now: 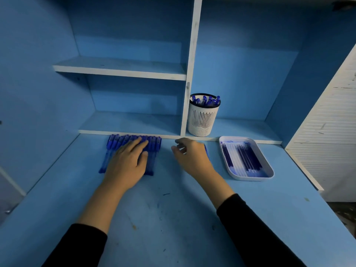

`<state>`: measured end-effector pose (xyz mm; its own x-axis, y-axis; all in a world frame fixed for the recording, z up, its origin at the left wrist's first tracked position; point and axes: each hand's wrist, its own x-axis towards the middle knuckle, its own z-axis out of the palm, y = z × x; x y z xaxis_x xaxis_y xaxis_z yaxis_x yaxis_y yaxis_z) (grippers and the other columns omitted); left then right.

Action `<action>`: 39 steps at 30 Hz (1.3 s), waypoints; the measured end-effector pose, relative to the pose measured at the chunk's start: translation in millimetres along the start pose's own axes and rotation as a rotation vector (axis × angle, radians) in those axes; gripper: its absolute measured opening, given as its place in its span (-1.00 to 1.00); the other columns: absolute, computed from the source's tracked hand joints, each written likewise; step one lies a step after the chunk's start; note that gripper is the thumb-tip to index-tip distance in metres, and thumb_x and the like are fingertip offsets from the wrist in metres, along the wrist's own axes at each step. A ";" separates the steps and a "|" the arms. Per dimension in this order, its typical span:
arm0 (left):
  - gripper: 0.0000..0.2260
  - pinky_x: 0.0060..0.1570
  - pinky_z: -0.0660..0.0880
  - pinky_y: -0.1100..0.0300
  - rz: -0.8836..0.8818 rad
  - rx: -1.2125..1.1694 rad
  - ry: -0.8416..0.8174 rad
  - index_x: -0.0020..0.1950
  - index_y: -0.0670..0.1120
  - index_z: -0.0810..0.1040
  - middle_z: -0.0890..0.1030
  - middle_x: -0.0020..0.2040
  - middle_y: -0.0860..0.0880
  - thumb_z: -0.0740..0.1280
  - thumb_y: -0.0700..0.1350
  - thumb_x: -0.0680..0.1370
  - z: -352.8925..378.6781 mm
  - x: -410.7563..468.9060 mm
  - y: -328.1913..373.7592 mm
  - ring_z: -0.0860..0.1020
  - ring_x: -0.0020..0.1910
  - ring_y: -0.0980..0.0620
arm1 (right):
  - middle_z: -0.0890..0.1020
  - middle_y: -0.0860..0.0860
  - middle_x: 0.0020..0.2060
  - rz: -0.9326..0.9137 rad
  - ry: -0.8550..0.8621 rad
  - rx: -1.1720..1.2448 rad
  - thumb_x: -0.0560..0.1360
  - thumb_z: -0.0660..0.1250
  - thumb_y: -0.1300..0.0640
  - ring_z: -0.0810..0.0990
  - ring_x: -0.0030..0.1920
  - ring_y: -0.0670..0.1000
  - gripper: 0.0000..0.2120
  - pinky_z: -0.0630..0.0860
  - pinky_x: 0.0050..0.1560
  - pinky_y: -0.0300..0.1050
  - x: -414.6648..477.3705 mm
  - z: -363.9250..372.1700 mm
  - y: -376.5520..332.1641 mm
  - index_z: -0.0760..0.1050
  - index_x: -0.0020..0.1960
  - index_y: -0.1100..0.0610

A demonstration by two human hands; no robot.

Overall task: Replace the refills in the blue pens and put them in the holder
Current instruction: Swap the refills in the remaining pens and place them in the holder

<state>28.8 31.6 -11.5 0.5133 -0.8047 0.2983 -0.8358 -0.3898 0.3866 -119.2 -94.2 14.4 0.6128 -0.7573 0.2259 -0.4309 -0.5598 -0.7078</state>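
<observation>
Pens waiting for a fresh pick.
Left hand [128, 160] lies flat, fingers straight, on the row of pens [154, 145]. Whether the curled right hand [192, 157] holds anything cannot be told. Next, probably, one pen must be lifted towards the tray [250, 177], then the holder [202, 120].

No readable text, labels, brands or numbers in this view. Row of blue pens [154, 151] on the worktop [173, 218] at 11 o'clock: any barrel print is too small and blurred. Slotted white holder [203, 118] at 1 o'clock: no visible marking. White tray [250, 177] with refills [242, 157] at 2 o'clock: nothing legible.
</observation>
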 end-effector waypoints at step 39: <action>-0.70 0.16 0.44 0.28 -0.064 -0.661 0.031 0.37 0.23 0.44 0.59 0.20 0.23 0.18 -0.03 0.66 -2.9 -19.2 39.8 0.55 0.14 0.23 | 0.69 0.05 -0.10 0.153 -0.062 0.774 0.47 0.41 0.30 0.65 -0.09 -0.06 -0.79 0.58 0.00 -0.25 -46.4 -9.4 -5.2 0.61 -0.01 0.02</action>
<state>-13.7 32.8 0.7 0.5717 -0.7718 0.2784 -0.5131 -0.0716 0.8553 -151.6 -59.3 13.9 0.6295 -0.7741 0.0667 0.0559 -0.0404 -0.9976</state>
